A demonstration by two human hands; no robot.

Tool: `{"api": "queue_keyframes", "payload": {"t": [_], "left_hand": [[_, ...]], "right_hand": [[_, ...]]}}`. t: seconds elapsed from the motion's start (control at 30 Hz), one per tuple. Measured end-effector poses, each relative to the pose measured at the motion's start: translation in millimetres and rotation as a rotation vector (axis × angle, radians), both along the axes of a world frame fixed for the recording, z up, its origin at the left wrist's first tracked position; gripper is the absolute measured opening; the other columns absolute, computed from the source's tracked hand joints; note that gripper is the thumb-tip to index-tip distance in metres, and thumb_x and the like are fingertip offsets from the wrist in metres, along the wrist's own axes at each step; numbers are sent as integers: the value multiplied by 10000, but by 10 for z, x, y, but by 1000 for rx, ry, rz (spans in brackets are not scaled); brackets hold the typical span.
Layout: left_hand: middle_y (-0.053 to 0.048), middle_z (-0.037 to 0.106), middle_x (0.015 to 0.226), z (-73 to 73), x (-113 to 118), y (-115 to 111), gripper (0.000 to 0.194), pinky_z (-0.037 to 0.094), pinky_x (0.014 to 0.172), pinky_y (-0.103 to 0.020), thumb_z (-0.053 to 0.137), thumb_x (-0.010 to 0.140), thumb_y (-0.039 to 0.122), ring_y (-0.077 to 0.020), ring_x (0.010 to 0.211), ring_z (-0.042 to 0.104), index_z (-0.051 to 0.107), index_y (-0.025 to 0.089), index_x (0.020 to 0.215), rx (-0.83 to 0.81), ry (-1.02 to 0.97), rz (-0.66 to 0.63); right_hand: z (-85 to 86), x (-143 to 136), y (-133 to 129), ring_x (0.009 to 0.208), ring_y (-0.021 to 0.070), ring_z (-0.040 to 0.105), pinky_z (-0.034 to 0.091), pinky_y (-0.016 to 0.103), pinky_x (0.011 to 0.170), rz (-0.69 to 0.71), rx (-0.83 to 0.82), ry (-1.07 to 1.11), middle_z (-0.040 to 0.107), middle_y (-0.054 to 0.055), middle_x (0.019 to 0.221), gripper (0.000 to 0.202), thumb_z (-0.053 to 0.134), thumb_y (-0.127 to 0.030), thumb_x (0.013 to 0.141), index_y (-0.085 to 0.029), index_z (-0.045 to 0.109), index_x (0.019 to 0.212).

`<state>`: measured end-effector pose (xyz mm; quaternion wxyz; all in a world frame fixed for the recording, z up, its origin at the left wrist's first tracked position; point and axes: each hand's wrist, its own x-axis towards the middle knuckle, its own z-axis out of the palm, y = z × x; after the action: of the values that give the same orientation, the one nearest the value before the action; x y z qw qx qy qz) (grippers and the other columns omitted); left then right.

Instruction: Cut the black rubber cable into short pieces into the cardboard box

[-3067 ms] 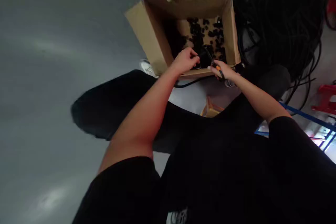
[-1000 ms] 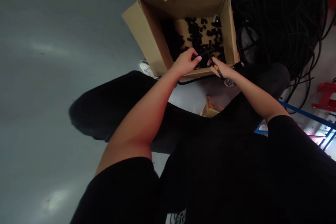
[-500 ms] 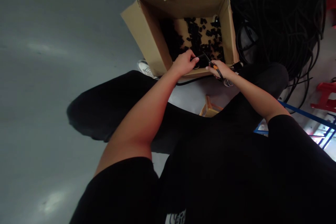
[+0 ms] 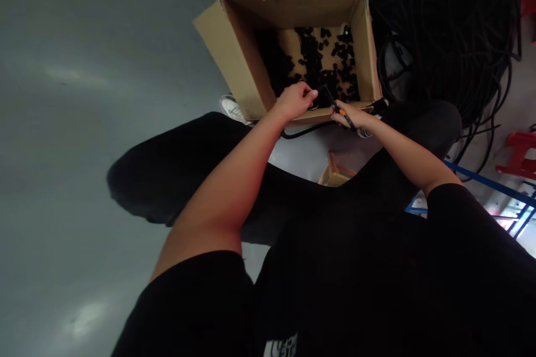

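My left hand (image 4: 295, 100) is closed in a pinch over the near side of the cardboard box (image 4: 235, 56). Between its fingertips is the end of a black hose (image 4: 307, 131), mostly hidden by the fingers; a length of it curves below the hand, outside the box. My right hand (image 4: 352, 115) is wrapped round scissors (image 4: 342, 113) with black and orange handles. Their dark blades point up and left, close to the left fingertips; whether they touch the hose cannot be made out. Many short black pieces (image 4: 310, 56) lie on the box floor beneath both hands.
A large heap of black hose (image 4: 452, 28) lies right of the box. Beyond it stands a red stool (image 4: 519, 153). A blue metal frame (image 4: 489, 181) is at my right side, and a small wooden piece of furniture (image 4: 335, 172) is between my legs.
My right hand has shifted slightly right and down with the scissors, and the blades have drawn a little away from my left fingertips. My left hand has stayed nearly still.
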<state>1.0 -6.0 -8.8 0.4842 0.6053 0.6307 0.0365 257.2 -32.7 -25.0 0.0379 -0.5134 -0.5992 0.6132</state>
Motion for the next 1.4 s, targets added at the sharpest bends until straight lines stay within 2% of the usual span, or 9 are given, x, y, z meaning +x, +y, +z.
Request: {"api": "queue_keyframes", "payload": {"t": [0.17,0.4,0.6,0.73,0.83,1.0,1.17,1.3,1.4], "left_hand": [[-139,877,1040,21,80,-41,242,649,1180,-499,751,1146,439,-396,1161,814,815,238,1027,22,-8,-63],[-163,889,1145,97,74,-59,217,611,1213,-491,762,1176,420,-394,1205,803,826,214,1148,33,-39,-24],[-155,873,1101,162,102,-29,263,606,1224,-500,715,1213,431,-378,1166,786,831,195,1228,30,-17,-14],[-144,866,1080,115,96,-33,287,618,1190,-485,705,1223,459,-376,1156,781,845,208,1225,59,-41,-27],[-170,888,1177,72,94,-50,317,619,1200,-495,698,1224,460,-400,1227,789,864,196,1282,96,-17,-52],[-213,907,1388,12,85,-54,387,605,1254,-514,658,1253,455,-427,1348,799,877,185,1423,129,58,-66],[-216,900,1431,-56,42,-3,388,604,1290,-535,642,1245,376,-422,1385,800,876,167,1472,86,49,-76],[-192,904,1308,-98,25,15,323,646,1229,-511,625,1220,286,-369,1225,845,864,157,1393,43,-56,-53],[-122,887,1129,-127,46,4,302,694,1057,-439,693,1184,215,-279,969,839,759,172,1475,-45,-195,85]], "right_hand": [[-1,-46,-24,914,200,584,537,334,912,-9,73,38,605,-31,935,220,769,-235,1034,-274,559,1088],[31,-40,23,922,203,560,548,349,969,5,104,18,596,-29,939,186,766,-214,1034,-269,596,1088],[60,-22,19,858,185,552,544,320,887,-2,30,61,556,-51,930,255,848,-321,1129,-267,608,1195],[64,-32,23,826,181,561,547,307,832,12,12,76,555,-49,925,209,794,-313,1149,-257,610,1234],[122,-43,28,830,181,555,546,304,835,26,28,16,546,-47,919,174,764,-334,1180,-252,618,1229],[324,-73,11,849,192,610,513,294,799,12,51,-86,593,-19,888,387,794,-580,1239,-247,619,1148],[403,-112,8,800,193,615,483,292,716,-44,34,-155,600,-3,867,434,814,-603,1233,-235,627,1099],[286,-89,24,734,175,626,497,280,674,-82,-40,-180,599,-20,865,402,860,-528,1213,-243,596,1112],[136,-58,15,743,168,646,524,267,688,-106,-92,-110,594,-39,897,318,827,-438,1215,-266,562,1179]]}}
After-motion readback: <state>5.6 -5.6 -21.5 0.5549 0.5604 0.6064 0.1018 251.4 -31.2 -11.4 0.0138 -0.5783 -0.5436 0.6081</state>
